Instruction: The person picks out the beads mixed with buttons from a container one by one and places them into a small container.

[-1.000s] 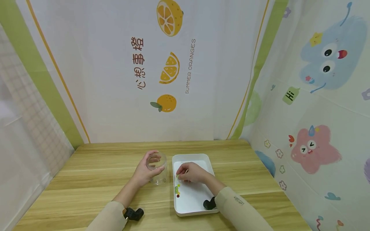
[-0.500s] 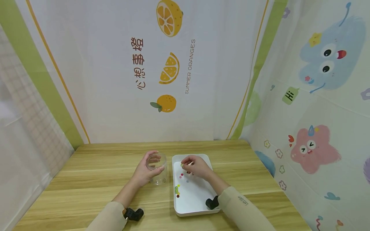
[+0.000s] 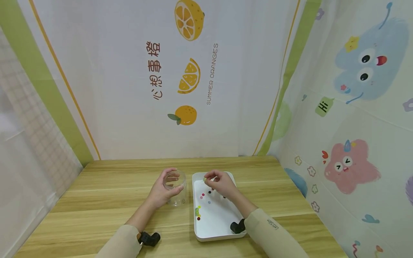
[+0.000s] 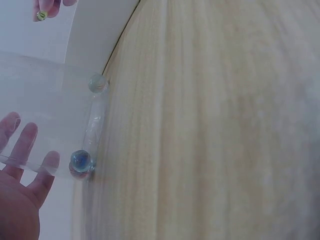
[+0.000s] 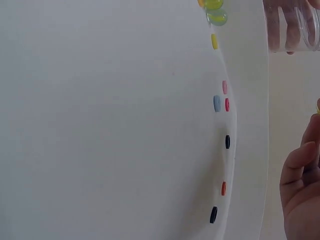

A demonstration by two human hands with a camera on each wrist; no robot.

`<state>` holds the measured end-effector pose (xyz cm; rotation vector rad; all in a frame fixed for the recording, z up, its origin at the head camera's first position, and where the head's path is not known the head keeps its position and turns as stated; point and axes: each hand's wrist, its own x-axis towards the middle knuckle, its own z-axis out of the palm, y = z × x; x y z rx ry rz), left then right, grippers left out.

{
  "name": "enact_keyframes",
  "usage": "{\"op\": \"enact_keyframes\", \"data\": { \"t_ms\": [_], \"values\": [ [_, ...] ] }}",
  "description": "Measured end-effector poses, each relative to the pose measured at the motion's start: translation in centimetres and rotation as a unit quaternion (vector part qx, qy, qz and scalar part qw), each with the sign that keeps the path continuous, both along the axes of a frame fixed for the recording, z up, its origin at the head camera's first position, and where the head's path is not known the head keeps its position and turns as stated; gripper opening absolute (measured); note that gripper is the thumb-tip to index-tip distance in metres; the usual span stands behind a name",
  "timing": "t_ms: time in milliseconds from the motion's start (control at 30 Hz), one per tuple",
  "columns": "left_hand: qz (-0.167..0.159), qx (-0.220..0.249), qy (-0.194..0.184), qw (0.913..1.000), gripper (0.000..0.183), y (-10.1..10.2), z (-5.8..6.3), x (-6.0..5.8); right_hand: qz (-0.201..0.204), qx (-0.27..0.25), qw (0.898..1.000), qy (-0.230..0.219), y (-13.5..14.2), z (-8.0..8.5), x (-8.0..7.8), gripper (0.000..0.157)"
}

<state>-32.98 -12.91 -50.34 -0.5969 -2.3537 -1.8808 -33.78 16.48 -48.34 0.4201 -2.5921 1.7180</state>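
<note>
My left hand [image 3: 161,191] grips a clear, open-topped jar [image 3: 179,200], fingers around its far side and thumb along the near side. Glass marbles, one of them blue [image 4: 80,160], lie at the jar's bottom in the left wrist view. Over the back of a white tray [image 3: 219,226], my right hand [image 3: 222,184] pinches a yellow-green marble [image 4: 41,16] between thumb and fingertips. Small round buttons are scattered in the tray, including a light blue button [image 5: 217,103] and a black button [image 5: 227,142]. Several greenish marbles [image 5: 217,17] sit against the tray's left wall.
The tray stands just right of the jar on a wooden table [image 3: 106,200]. A printed curtain [image 3: 122,136] hangs behind the table, and another patterned curtain [image 3: 309,136] runs along the right side. Black wrist cameras [image 3: 150,239] sit at both cuffs.
My right hand has lifted from the tray's left side and moved toward its back with the marble pinched, uncovering several buttons. My left hand and the jar have stayed put.
</note>
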Motion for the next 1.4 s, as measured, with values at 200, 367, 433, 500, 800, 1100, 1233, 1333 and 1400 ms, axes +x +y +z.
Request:
{"op": "enact_keyframes", "data": {
  "t_ms": [200,367,433,500,800,1100,1233,1333,1400],
  "values": [
    [0.0,0.0,0.0,1.0,0.076,0.0,0.0,0.0,-0.005,-0.016,1.0,-0.002,0.0,0.1,-0.1,0.016],
    [0.001,-0.001,0.002,1.0,0.077,-0.1,0.0,0.0,-0.008,-0.022,1.0,0.005,0.0,0.5,-0.2,0.016],
    [0.003,0.0,0.002,1.0,0.077,0.0,-0.1,0.0,-0.009,-0.03,0.999,0.011,0.0,0.7,-0.3,0.017],
    [0.005,0.001,0.004,1.0,0.076,0.0,-0.1,-0.1,-0.008,-0.04,0.999,0.017,0.0,1.0,-0.3,0.019],
    [0.007,0.004,0.012,0.9999,0.074,0.1,-0.4,-0.2,-0.003,-0.072,0.997,0.036,-0.1,2.1,-0.4,0.026],
    [0.009,0.001,0.011,0.9999,0.073,0.0,-0.3,-0.1,0.006,-0.085,0.995,0.06,-0.3,3.3,-0.8,0.028],
    [0.009,-0.005,0.012,0.9999,0.074,0.0,-0.2,-0.1,0.01,-0.088,0.994,0.066,-0.6,4.0,-0.8,0.029],
    [0.01,-0.01,0.012,0.9998,0.075,0.0,-0.1,0.0,0.014,-0.092,0.993,0.071,-0.9,4.5,-0.8,0.028],
    [0.009,-0.013,0.012,0.9998,0.076,0.0,-0.1,0.1,0.017,-0.096,0.992,0.077,-1.1,4.9,-0.7,0.026]
  ]
}}
